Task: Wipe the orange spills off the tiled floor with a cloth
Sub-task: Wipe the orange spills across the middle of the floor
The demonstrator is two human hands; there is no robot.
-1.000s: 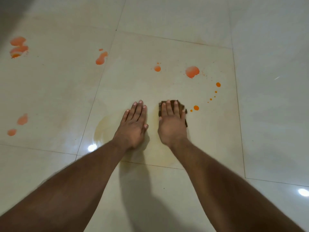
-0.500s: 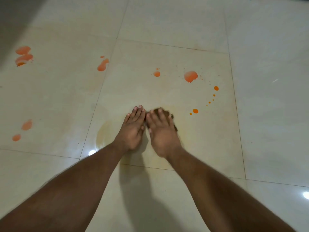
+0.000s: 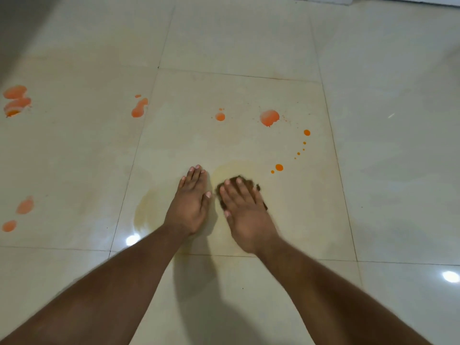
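At far left, two orange blotches are sitting on the tiled floor, with two smaller orange patches lying nearer to me. An elongated orange streak is lying close beside a grout line. My left hand is resting flat on the floor, fingers straight and together, beside a pale yellowish smear. My right hand is pressing the brown cloth down with fingers spread and straight; the cloth is showing only past my fingertips. Beyond it, a small orange dot, a larger orange splash and a curved trail of orange droplets are lying unwiped.
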